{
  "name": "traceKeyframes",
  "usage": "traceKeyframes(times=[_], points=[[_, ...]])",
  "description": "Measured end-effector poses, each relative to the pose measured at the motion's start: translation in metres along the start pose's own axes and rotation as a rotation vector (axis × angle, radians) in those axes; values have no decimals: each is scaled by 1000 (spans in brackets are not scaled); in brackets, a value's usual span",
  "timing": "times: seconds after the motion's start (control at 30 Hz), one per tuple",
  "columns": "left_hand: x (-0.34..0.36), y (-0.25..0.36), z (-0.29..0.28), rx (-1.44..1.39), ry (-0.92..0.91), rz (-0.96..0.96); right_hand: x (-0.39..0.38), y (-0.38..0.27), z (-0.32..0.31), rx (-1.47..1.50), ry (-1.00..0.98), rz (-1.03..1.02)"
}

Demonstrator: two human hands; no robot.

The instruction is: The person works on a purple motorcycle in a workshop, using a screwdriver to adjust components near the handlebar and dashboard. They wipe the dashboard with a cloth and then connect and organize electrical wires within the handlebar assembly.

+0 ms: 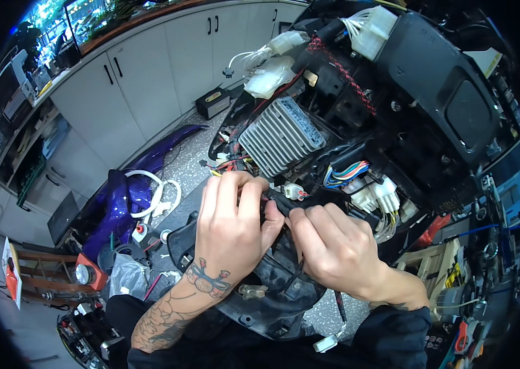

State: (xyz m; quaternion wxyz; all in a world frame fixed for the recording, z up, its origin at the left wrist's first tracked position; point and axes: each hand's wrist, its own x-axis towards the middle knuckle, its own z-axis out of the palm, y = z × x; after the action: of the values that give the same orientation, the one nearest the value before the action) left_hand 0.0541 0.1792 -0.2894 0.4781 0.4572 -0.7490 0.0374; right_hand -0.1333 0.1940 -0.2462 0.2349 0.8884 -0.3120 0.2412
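My left hand point(229, 218) and my right hand point(336, 247) meet at the middle, with fingers closed around a black wire bundle point(281, 203). Part of the bundle is hidden under my fingers. Just beyond it sits a small white connector point(294, 192) with a reddish tip. Farther up, a finned metal box point(278, 138) is fixed to the dark vehicle frame. To the right of the bundle, multicoloured wires point(347, 174) run near white plug connectors point(378, 198). Below my hands is a black plastic housing point(272, 301).
A glossy purple panel point(115, 212) with a white cable coil point(177, 194) lies on the left floor. White cabinets point(149, 55) line the back, with a black box point(213, 103) before them. A dark plastic cover point(441, 83) rises at right. A wooden crate point(432, 267) stands below.
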Motion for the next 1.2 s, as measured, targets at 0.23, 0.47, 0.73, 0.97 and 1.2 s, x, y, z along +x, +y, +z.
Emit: traceKeyframes(times=[0.23, 0.47, 0.73, 0.97, 1.2], points=[[1, -16, -8, -253, -14, 52, 4, -4, -7, 425, 44, 90], [2, -37, -10, -312, -109, 135, 16, -6, -11, 733, -59, 267], [27, -78, -4, -425, -267, 354, 29, 3, 5, 1395, -205, 606], [13, -88, 16, -458, -179, 395, 27, 8, -1, 1273, -251, 689], [12, -87, 21, -487, -61, 394, 40, 17, -6, 1266, -289, 760]])
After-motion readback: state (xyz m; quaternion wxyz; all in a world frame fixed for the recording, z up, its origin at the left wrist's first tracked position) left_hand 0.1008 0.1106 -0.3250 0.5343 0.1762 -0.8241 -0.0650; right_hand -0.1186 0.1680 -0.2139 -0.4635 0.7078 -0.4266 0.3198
